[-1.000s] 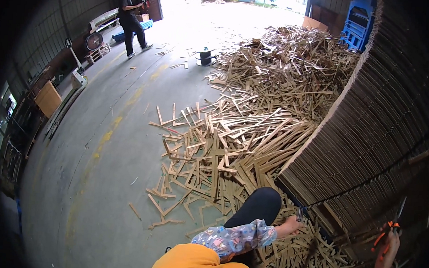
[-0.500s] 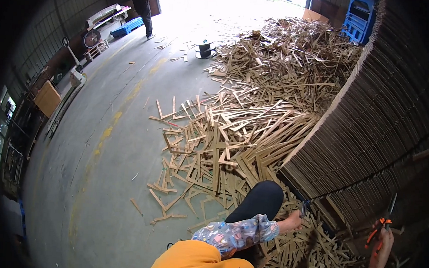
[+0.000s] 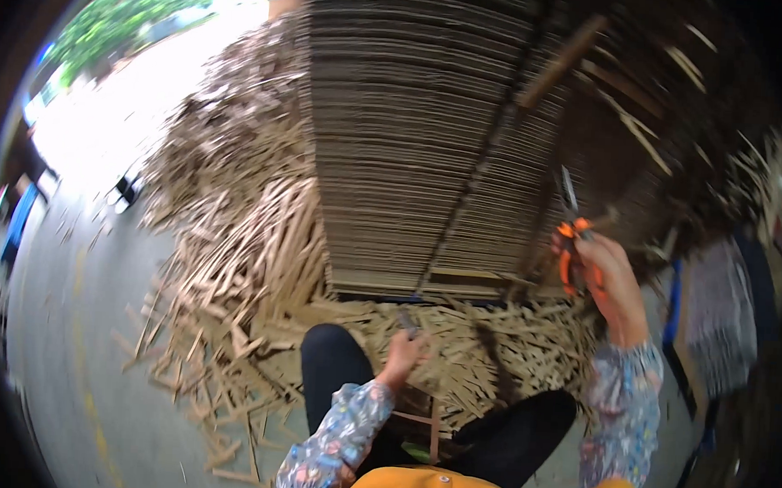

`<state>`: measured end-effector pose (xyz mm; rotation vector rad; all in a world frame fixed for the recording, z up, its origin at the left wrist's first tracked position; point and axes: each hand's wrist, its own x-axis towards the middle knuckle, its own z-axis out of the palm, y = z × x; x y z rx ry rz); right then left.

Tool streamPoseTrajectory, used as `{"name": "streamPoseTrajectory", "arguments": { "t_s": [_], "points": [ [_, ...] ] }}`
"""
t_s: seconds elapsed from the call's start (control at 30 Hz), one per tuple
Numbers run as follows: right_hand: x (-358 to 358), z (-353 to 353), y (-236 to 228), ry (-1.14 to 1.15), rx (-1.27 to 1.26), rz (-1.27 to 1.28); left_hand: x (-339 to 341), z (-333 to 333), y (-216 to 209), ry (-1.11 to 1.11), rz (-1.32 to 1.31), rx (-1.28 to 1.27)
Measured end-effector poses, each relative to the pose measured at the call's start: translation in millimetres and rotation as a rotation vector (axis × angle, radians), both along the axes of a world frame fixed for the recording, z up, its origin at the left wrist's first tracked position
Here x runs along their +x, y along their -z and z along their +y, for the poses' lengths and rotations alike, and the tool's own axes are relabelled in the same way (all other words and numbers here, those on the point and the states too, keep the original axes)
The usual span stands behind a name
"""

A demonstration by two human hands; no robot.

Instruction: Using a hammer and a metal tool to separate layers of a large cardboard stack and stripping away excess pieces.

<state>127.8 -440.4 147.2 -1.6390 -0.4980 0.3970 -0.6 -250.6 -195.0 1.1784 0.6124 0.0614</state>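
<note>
Pliers with orange grips (image 3: 577,230) are resting in your right hand (image 3: 615,276), whose fingers are curling round the handles; blur is hiding whether the jaws are parted. Their long axis is running away from you, the tips pointing ahead of that hand and leaning slightly to its left. Your left hand (image 3: 402,356) is pinching a small grey piece (image 3: 408,323) that is sticking out just beyond the fingertips; blur is masking what kind of thing it is. Ahead of both hands, a stack of brown corrugated sheets (image 3: 394,174) is standing with its near edge just past the left hand's piece. A dark band (image 3: 462,208) is crossing that stack, slanting away and to the right from its near end, and passing left of the pliers. Your left hand is sitting nearer to that end, while your right hand is holding the pliers well apart from it, farther right and farther ahead. Loose brown strips (image 3: 526,346) are lying between your hands.
</note>
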Motion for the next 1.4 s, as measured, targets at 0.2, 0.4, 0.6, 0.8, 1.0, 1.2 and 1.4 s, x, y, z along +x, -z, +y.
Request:
{"name": "streamPoseTrajectory", "arguments": {
  "t_s": [0.2, 0.4, 0.6, 0.8, 1.0, 1.2, 1.4],
  "points": [
    [19, -22, -57, 0.183, 0.090, -0.114, 10, -22, -44, 0.119, 0.036, 0.010],
    [55, -3, -79, 0.171, 0.034, -0.126, 3, -21, -45, 0.069, 0.021, -0.003],
    [58, 20, -94, 0.225, 0.042, -0.083, 1, -17, -40, 0.051, 0.013, -0.040],
    [-6, 6, 11, -0.065, 0.009, 0.235, 4, -2, -13, -0.026, -0.061, -0.106],
    [7, -21, 4, -0.133, 0.104, 0.235, 6, -15, -35, -0.002, -0.013, -0.052],
    [69, -25, -81, 0.186, 0.006, -0.067, 9, -17, -24, 0.000, 0.001, -0.077],
    [81, -29, -127, 0.312, 0.000, -0.078, 6, -17, -32, -0.002, -0.009, -0.100]
  ]
}}
